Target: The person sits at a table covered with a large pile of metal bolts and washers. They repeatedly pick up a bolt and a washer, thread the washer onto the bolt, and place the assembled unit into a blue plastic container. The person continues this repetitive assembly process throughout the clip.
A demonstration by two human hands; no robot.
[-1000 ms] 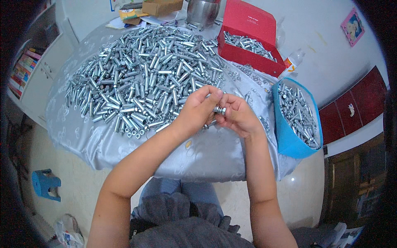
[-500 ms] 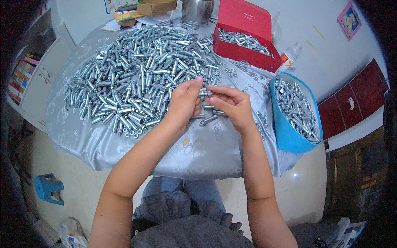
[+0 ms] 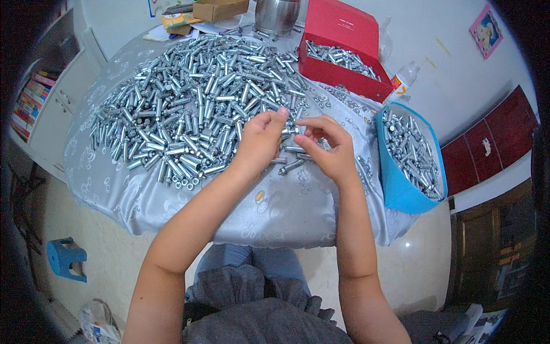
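Observation:
My left hand is closed around a silver sleeve anchor bolt, whose end sticks out to the right past the thumb. My right hand is at that end, thumb and index finger spread apart on either side of it. Whether a fingertip touches the bolt is too small to tell. A few loose anchor bolts lie on the cloth just below both hands. Beyond and left of them spreads a large heap of the same anchor bolts.
Right of my hands stands a blue fabric bin full of bolts. Behind it are a red box with more bolts, a plastic bottle and scattered washers. A metal pot and an open cardboard box sit at the back.
My right thumb and index finger have spread apart, and the right hand has drawn slightly away from the bolt. The left hand keeps its hold. The whole view has shifted slightly.

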